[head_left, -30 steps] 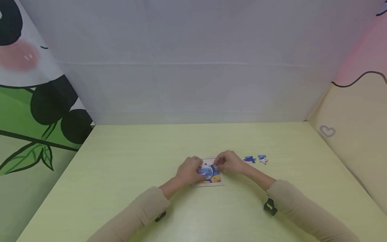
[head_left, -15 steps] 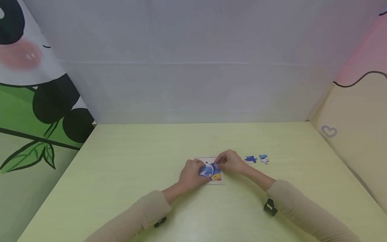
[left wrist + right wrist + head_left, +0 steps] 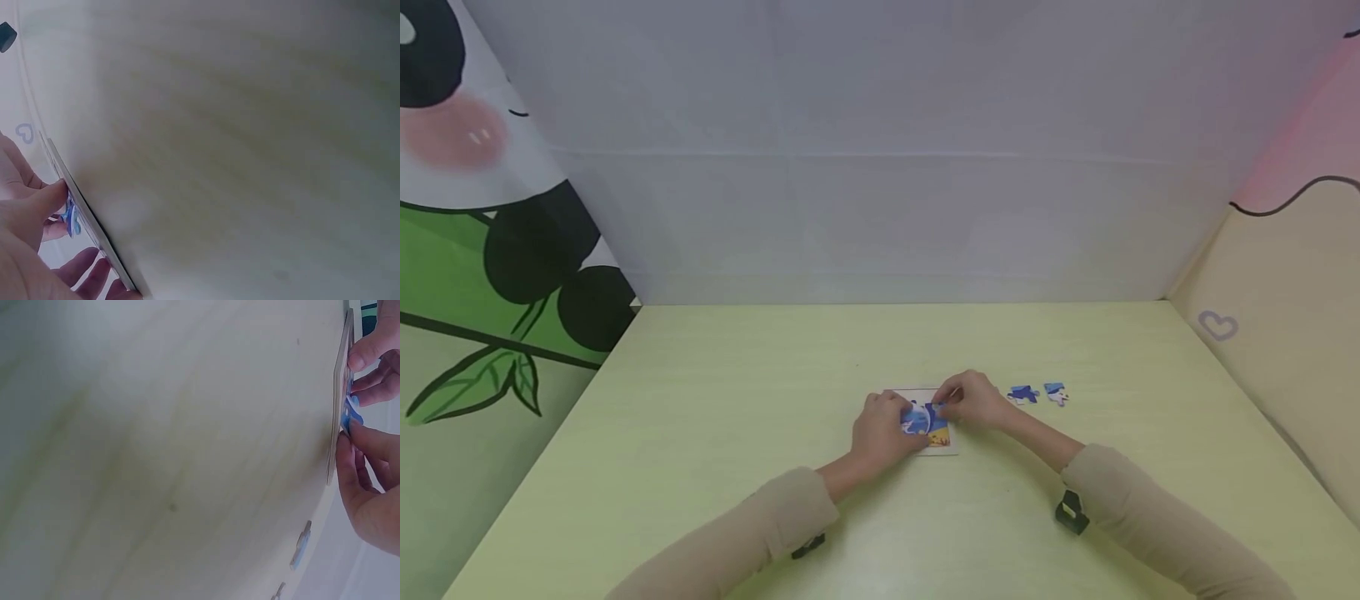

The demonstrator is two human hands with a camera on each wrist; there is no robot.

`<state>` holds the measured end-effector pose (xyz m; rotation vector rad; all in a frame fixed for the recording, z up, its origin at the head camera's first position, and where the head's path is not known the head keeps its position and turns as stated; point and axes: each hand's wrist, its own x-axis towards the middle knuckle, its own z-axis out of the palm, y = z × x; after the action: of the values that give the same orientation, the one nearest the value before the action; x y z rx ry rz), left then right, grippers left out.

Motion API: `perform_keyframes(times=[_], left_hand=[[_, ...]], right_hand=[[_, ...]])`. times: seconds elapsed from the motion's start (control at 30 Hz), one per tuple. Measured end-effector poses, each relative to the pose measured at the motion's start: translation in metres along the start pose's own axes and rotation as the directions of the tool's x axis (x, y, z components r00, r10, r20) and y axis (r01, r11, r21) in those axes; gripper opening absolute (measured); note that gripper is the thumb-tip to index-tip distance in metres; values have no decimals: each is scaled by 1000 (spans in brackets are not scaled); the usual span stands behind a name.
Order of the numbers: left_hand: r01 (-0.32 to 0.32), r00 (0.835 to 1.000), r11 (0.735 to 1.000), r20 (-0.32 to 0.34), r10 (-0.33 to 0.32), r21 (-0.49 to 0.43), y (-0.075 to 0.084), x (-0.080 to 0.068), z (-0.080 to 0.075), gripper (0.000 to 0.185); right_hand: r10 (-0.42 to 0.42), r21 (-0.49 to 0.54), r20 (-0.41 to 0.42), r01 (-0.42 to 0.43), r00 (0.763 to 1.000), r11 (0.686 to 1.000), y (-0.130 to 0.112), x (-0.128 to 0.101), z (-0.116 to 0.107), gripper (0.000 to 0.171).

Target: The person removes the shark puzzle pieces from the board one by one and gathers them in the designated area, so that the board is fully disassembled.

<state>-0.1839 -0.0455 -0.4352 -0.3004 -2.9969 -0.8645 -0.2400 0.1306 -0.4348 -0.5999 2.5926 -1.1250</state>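
Note:
A small jigsaw puzzle [image 3: 916, 420] with a blue, white and yellow sea picture lies in its pale tray [image 3: 943, 451] on the table. My left hand [image 3: 880, 429] reaches over its left side, thumb at the lower part and fingers curved at the upper part, holding it and hiding that side. At the right side, my right hand [image 3: 973, 402] pinches a blue jigsaw piece [image 3: 351, 415] between thumb and fingers; the right wrist view shows this piece tilted up from the tray. Its far corner is hidden by the fingertips.
Two loose jigsaw pieces, a dark blue one [image 3: 1022, 394] and a blue-and-white one [image 3: 1056, 393], lie right of my right hand. A grey panel [image 3: 880, 225] stands behind the table [image 3: 737, 375], with painted walls at both sides.
My left hand has slid to the right over the puzzle, covering more of its picture. The right hand stays at the right side with its piece. The view has shifted slightly.

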Motion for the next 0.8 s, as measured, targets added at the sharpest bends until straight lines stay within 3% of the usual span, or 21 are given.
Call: perform_keyframes(times=[0.17,0.5,0.8], left_hand=[[7,1000,1000,-4,-7,11,2,-1,0,50],[1,1000,1000,-7,-1,24,2,0,1,50],[1,1000,999,3,-1,34,5,-1,0,49]], right_hand=[[3,7,-12,-3,1000,1000,-1,-1,0,14],[27,117,-10,-26,1000,993,1,-2,-3,15],[-109,35,18,109,994,993,-1,-3,-5,14]])
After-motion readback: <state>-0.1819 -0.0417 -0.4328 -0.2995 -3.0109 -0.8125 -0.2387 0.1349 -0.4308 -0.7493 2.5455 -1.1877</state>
